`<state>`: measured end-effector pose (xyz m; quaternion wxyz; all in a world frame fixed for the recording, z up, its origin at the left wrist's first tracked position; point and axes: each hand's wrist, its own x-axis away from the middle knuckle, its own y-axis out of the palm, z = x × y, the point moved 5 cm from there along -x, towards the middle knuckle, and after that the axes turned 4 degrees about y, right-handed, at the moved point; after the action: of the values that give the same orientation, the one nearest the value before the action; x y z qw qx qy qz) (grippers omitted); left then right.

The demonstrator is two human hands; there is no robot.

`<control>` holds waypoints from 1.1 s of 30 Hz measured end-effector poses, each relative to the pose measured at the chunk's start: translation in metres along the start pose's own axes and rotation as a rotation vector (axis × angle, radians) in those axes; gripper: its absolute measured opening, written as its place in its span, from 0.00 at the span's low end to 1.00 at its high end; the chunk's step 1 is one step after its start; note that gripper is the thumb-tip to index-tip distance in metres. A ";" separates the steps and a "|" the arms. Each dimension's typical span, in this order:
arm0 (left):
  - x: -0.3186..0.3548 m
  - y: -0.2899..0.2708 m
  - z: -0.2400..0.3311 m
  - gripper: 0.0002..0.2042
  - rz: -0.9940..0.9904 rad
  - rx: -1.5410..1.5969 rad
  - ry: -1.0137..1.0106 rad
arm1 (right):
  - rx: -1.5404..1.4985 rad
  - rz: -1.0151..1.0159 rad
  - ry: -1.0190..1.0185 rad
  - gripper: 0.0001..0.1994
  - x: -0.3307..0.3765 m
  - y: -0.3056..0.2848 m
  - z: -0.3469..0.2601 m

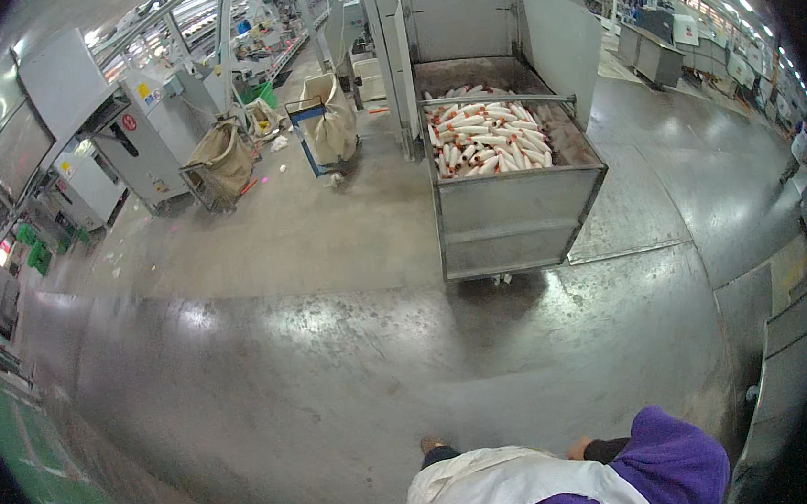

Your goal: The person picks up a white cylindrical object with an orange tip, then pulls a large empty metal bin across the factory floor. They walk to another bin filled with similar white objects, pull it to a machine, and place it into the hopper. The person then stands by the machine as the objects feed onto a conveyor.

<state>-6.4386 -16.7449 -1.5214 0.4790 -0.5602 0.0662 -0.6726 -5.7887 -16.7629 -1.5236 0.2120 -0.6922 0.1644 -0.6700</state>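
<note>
My right hand (579,449) shows only in part at the lower edge, beside the white apron (520,482). A dark cuff and a purple sleeve (676,463) lead to it; its fingers are mostly hidden, and whatever it may hold does not show. No left hand can be made out. A small brown shape with dark cloth behind it, perhaps a shoe tip (430,444), pokes out left of the apron. Ahead stands a large metal bin (516,223), out of reach, heaped with white yarn bobbins (490,139) that have orange-red ends.
Left of the bin are two cloth-bag carts, one with a blue frame (327,129) and another (220,162) beside grey machines (139,141). A metal cart (788,367) stands at the right edge. Green floor marking (38,466) runs along the lower left. Another person (800,148) appears far right.
</note>
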 end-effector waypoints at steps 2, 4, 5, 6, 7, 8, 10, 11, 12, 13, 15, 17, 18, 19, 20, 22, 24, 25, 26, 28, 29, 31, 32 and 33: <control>0.076 0.013 -0.128 0.19 0.049 0.049 0.078 | -0.250 0.193 0.003 0.13 0.062 0.053 -0.156; 0.133 -0.001 -0.222 0.19 0.181 0.097 0.270 | -0.050 0.578 -0.215 0.13 0.124 0.066 -0.312; 0.152 -0.020 -0.255 0.20 0.251 0.071 0.388 | -0.485 0.522 -0.054 0.10 0.146 0.074 -0.365; 0.160 -0.041 -0.299 0.20 0.197 0.680 0.121 | -0.866 0.550 -0.068 0.07 0.172 0.075 -0.419; 0.171 -0.080 -0.314 0.20 0.309 0.712 0.310 | -1.108 0.548 -0.115 0.11 0.196 0.076 -0.471; 0.181 -0.118 -0.326 0.19 0.369 0.673 0.435 | -1.368 0.585 -0.243 0.15 0.220 0.073 -0.516; 0.205 -0.185 -0.347 0.17 0.378 0.706 0.547 | -1.242 0.676 -0.144 0.16 0.257 0.070 -0.579; 0.218 -0.213 -0.357 0.16 0.366 0.733 0.558 | -1.141 0.742 -0.093 0.17 0.270 0.067 -0.601; 0.233 -0.241 -0.367 0.16 0.439 0.720 0.572 | -1.088 0.701 -0.074 0.17 0.275 0.065 -0.619; 0.243 -0.261 -0.379 0.16 0.457 0.691 0.525 | -1.018 0.688 -0.025 0.17 0.275 0.061 -0.630; 0.250 -0.288 -0.404 0.15 0.486 0.688 0.447 | -0.907 0.631 0.040 0.15 0.260 0.043 -0.644; 0.241 -0.296 -0.426 0.15 0.499 0.720 0.396 | -0.568 0.572 0.006 0.14 0.234 0.001 -0.660; 0.235 -0.294 -0.438 0.13 0.486 0.759 0.339 | -0.624 0.525 -0.028 0.15 0.221 -0.028 -0.667; 0.229 -0.287 -0.450 0.12 0.433 0.718 0.196 | -0.683 0.426 -0.015 0.16 0.208 -0.060 -0.674; 0.225 -0.281 -0.458 0.13 0.361 0.726 0.110 | -0.760 0.332 0.046 0.16 0.197 -0.097 -0.681; 0.217 -0.271 -0.457 0.20 0.059 -0.245 0.088 | -0.611 0.418 -0.083 0.17 0.183 -0.198 -0.712; 0.206 -0.291 -0.456 0.20 0.047 0.071 -0.004 | -0.530 0.606 -0.221 0.18 0.170 -0.307 -0.748; 0.197 -0.311 -0.454 0.20 0.055 0.207 -0.075 | -0.542 0.638 -0.268 0.18 0.160 -0.358 -0.766; 0.185 -0.336 -0.450 0.20 0.069 0.293 -0.122 | -0.541 0.627 -0.293 0.18 0.147 -0.403 -0.785; 0.156 -0.394 -0.445 0.20 0.099 0.425 -0.184 | -0.533 0.617 -0.348 0.17 0.113 -0.483 -0.822; 0.138 -0.423 -0.443 0.20 0.112 0.470 -0.201 | -0.526 0.621 -0.375 0.17 0.092 -0.517 -0.838; 0.095 -0.479 -0.439 0.20 0.129 0.534 -0.215 | -0.518 0.582 -0.378 0.17 0.041 -0.568 -0.860; 0.069 -0.506 -0.437 0.20 0.128 0.551 -0.218 | -0.520 0.540 -0.355 0.17 0.011 -0.587 -0.865; 0.040 -0.534 -0.435 0.20 0.129 0.557 -0.211 | -0.532 0.505 -0.277 0.17 -0.020 -0.601 -0.865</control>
<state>-7.0946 -16.6839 -1.3176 0.6599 -0.4689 -0.1355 -0.5712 -6.6863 -16.3016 -1.2215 0.2034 -0.7446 0.4673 -0.4311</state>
